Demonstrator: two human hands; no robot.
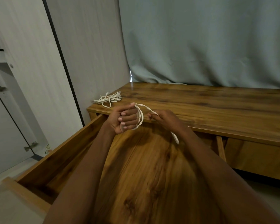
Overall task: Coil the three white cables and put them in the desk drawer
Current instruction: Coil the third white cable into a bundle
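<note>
Looping round the clenched left hand (pixel 125 118), a flat white cable (pixel 141 117) runs rightward into the right hand's (pixel 164 119) pinch, above the open wooden drawer (pixel 68 152).

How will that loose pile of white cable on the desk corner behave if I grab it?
The white cable pile looks thin and limp, so it will probably sag and trail loops. It seems tangled, so strands may lift together. It sits near the desk edge; pushing could spill it.
</note>
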